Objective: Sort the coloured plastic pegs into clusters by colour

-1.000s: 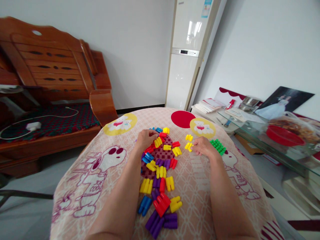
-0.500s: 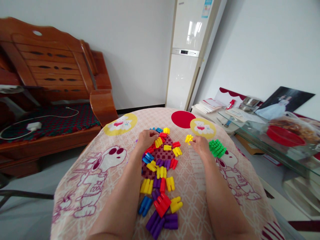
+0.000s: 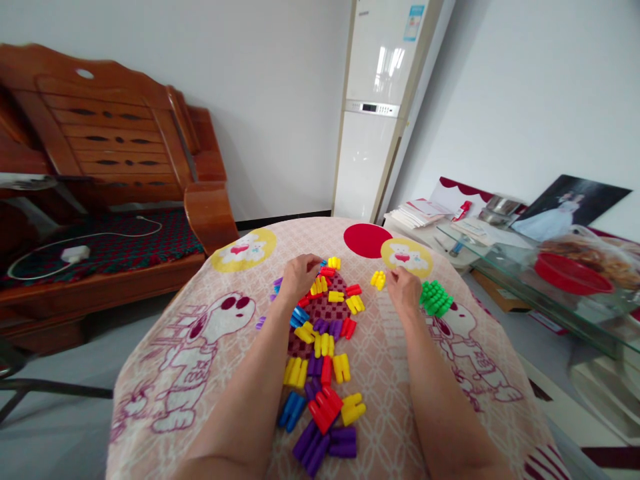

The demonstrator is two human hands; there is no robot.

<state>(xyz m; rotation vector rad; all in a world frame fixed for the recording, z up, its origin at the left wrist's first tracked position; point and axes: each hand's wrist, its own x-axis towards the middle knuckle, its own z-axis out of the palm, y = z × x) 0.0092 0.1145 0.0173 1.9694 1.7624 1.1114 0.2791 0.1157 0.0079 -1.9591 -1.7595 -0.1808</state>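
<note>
My left hand (image 3: 300,279) reaches over the far end of the scattered plastic blocks. Its fingers stretch toward a yellow block (image 3: 334,263), and a blue block (image 3: 324,263) is partly hidden by the fingertips. My right hand (image 3: 405,290) is closed at the fingertips against a small cluster of joined yellow blocks (image 3: 378,280). Just right of that hand lies a cluster of joined green blocks (image 3: 436,298). Several loose blocks spread down the table's middle, among them a red block (image 3: 325,408), a purple block (image 3: 311,448) and a blue block (image 3: 291,411).
A patterned cloth covers the round table (image 3: 195,360). To the left stands a wooden bench (image 3: 115,133) with a white charger (image 3: 75,254) on its seat. A glass shelf (image 3: 520,273) at the right carries a red bowl (image 3: 573,272) and papers. A tall white cabinet unit (image 3: 367,160) stands behind.
My left hand has moved slightly away and to the right, toward the yellow block at the far end. The right hand and the yellow cluster have stayed nearly in place.
</note>
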